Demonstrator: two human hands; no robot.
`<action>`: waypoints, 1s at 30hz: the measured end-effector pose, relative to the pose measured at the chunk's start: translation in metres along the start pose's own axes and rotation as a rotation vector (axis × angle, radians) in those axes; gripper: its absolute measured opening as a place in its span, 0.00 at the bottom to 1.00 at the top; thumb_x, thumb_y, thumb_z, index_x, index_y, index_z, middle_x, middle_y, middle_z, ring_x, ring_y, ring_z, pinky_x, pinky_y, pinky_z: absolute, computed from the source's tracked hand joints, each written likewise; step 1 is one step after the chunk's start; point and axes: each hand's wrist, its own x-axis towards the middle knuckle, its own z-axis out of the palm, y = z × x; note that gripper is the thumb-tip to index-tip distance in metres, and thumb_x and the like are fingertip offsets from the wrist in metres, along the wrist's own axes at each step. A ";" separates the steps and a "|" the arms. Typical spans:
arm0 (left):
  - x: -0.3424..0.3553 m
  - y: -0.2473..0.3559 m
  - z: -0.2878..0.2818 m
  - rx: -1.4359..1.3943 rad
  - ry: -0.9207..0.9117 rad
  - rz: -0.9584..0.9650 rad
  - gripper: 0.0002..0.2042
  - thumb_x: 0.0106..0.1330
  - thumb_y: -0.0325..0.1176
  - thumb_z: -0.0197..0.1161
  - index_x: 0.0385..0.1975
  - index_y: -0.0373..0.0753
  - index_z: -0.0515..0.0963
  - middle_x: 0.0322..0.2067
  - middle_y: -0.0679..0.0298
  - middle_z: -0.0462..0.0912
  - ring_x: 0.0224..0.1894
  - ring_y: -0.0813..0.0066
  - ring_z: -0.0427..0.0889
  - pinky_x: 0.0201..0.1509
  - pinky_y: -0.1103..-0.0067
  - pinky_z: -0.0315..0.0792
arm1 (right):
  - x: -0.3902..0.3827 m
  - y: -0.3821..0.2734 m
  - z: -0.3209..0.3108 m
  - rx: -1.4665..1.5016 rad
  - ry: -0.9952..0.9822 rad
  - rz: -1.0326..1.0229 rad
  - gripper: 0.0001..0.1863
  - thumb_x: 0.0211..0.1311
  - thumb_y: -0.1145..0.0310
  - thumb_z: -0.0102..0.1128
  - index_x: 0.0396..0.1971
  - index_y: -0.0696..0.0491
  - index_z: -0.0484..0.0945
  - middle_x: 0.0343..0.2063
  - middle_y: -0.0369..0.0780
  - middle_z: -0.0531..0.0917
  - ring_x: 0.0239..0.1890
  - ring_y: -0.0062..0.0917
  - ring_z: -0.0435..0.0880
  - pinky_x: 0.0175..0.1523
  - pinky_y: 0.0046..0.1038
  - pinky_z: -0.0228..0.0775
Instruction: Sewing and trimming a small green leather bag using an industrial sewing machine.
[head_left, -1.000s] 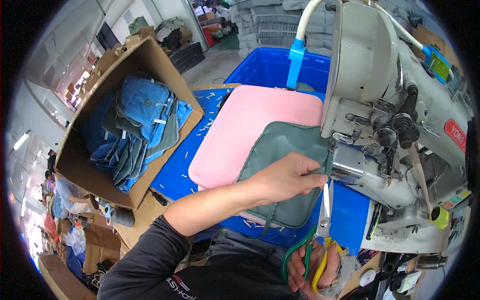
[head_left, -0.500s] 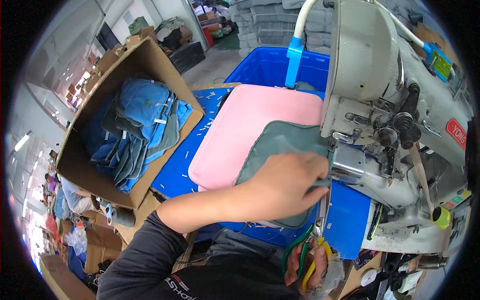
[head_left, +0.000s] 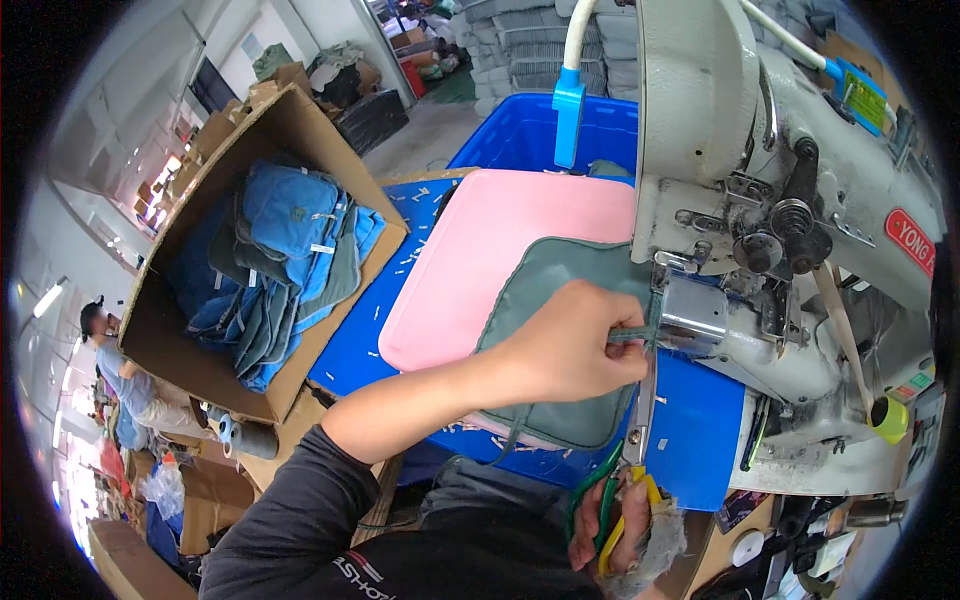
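Observation:
My left hand (head_left: 585, 345), back upward, reaches across the work and pinches a thin dark green binding strip (head_left: 632, 333) beside the sewing machine. The strip runs to the machine's metal sewing arm (head_left: 695, 312). Under that hand lies a dark green fabric panel (head_left: 545, 275) with a corded edge, overlapping a pink padded piece (head_left: 470, 260). Low in the picture, my right hand (head_left: 625, 535) is closed round the green and yellow handles of the scissors (head_left: 642, 425). Their blades point up toward the strip; whether they touch it I cannot tell.
A cardboard box (head_left: 165, 285) of blue and green fabric pieces (head_left: 295, 215) leans at the left. The grey sewing machine (head_left: 695, 110) fills the right. Thread scraps lie on the blue table (head_left: 345, 345); a blue bin (head_left: 505, 120) stands behind. Farther left is another person (head_left: 125, 365).
My left hand, blurred before, now pinches the green strip close to the machine. The view has shifted slightly, and another person has come into sight at the left. The right hand still holds the scissors.

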 end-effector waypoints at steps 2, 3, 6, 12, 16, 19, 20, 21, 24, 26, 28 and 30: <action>0.001 -0.018 0.006 -0.259 -0.028 0.008 0.03 0.55 0.23 0.61 0.25 0.31 0.75 0.16 0.67 0.73 0.21 0.89 0.68 0.24 0.84 0.62 | -0.002 0.001 0.005 -0.031 0.132 0.040 0.28 0.66 0.39 0.47 0.36 0.54 0.65 0.14 0.37 0.65 0.07 0.25 0.64 0.09 0.28 0.62; 0.001 -0.021 0.007 -0.257 -0.026 0.009 0.03 0.55 0.23 0.61 0.25 0.31 0.75 0.16 0.67 0.73 0.21 0.89 0.68 0.24 0.84 0.62 | -0.003 0.001 0.008 -0.032 0.130 0.039 0.28 0.66 0.39 0.47 0.36 0.54 0.65 0.14 0.37 0.65 0.07 0.25 0.64 0.09 0.28 0.62; 0.001 -0.022 0.010 -0.342 -0.042 0.002 0.03 0.57 0.22 0.60 0.25 0.30 0.75 0.17 0.69 0.72 0.23 0.91 0.66 0.24 0.85 0.60 | -0.003 0.004 0.012 -0.018 0.313 0.003 0.29 0.65 0.38 0.47 0.36 0.55 0.65 0.14 0.38 0.66 0.07 0.26 0.64 0.09 0.28 0.62; 0.001 -0.019 0.009 -0.385 -0.035 0.020 0.06 0.55 0.25 0.62 0.22 0.29 0.74 0.14 0.59 0.73 0.19 0.84 0.69 0.23 0.79 0.63 | -0.001 0.000 0.002 -0.097 0.224 -0.031 0.29 0.65 0.39 0.48 0.35 0.56 0.65 0.15 0.41 0.70 0.08 0.28 0.68 0.11 0.31 0.66; 0.001 -0.020 0.008 -0.354 -0.093 0.041 0.03 0.58 0.23 0.60 0.26 0.31 0.74 0.17 0.69 0.72 0.23 0.90 0.65 0.24 0.84 0.60 | 0.001 0.000 0.004 -0.102 0.289 -0.006 0.29 0.66 0.39 0.47 0.35 0.55 0.65 0.15 0.41 0.70 0.08 0.27 0.68 0.11 0.30 0.65; 0.002 -0.021 0.010 -0.364 -0.099 0.051 0.03 0.58 0.22 0.60 0.26 0.31 0.73 0.17 0.69 0.71 0.23 0.90 0.65 0.24 0.84 0.60 | -0.002 -0.016 0.023 -0.220 0.279 -0.044 0.27 0.67 0.40 0.44 0.33 0.54 0.65 0.14 0.38 0.67 0.07 0.23 0.65 0.10 0.25 0.61; 0.003 -0.021 0.011 -0.372 -0.096 0.062 0.03 0.59 0.22 0.60 0.26 0.31 0.73 0.17 0.69 0.71 0.24 0.90 0.64 0.24 0.84 0.60 | -0.003 -0.022 0.030 -0.317 0.238 -0.082 0.25 0.69 0.43 0.43 0.30 0.53 0.66 0.13 0.36 0.66 0.07 0.21 0.62 0.10 0.20 0.58; 0.003 -0.022 0.011 -0.372 -0.095 0.062 0.03 0.59 0.22 0.60 0.26 0.31 0.73 0.17 0.69 0.71 0.24 0.90 0.64 0.24 0.84 0.60 | -0.003 -0.021 0.031 -0.317 0.237 -0.082 0.25 0.69 0.43 0.43 0.30 0.53 0.66 0.13 0.36 0.66 0.07 0.21 0.62 0.10 0.20 0.58; 0.006 -0.023 0.011 -0.397 -0.130 0.046 0.03 0.59 0.22 0.59 0.26 0.31 0.72 0.18 0.70 0.70 0.25 0.91 0.63 0.25 0.84 0.59 | -0.003 -0.021 0.036 -0.139 0.186 -0.160 0.22 0.71 0.48 0.41 0.29 0.52 0.65 0.12 0.36 0.65 0.06 0.20 0.61 0.09 0.20 0.56; 0.006 -0.024 0.011 -0.441 -0.154 0.028 0.04 0.60 0.23 0.59 0.26 0.31 0.72 0.18 0.71 0.69 0.26 0.91 0.63 0.25 0.85 0.59 | -0.001 -0.024 0.040 0.040 0.222 -0.085 0.20 0.72 0.50 0.41 0.28 0.52 0.64 0.12 0.36 0.66 0.06 0.20 0.62 0.08 0.20 0.56; 0.005 -0.024 0.010 -0.437 -0.158 0.033 0.04 0.60 0.23 0.59 0.27 0.31 0.72 0.19 0.71 0.70 0.26 0.91 0.63 0.25 0.85 0.59 | 0.001 -0.025 0.039 0.029 0.226 -0.074 0.20 0.72 0.50 0.41 0.28 0.52 0.64 0.12 0.37 0.67 0.06 0.21 0.62 0.08 0.20 0.56; 0.006 -0.024 0.008 -0.436 -0.157 0.041 0.03 0.60 0.23 0.59 0.27 0.31 0.72 0.19 0.71 0.70 0.26 0.91 0.64 0.25 0.85 0.59 | 0.002 -0.026 0.037 0.013 0.231 -0.065 0.20 0.72 0.51 0.42 0.28 0.52 0.64 0.13 0.37 0.67 0.06 0.21 0.62 0.09 0.20 0.57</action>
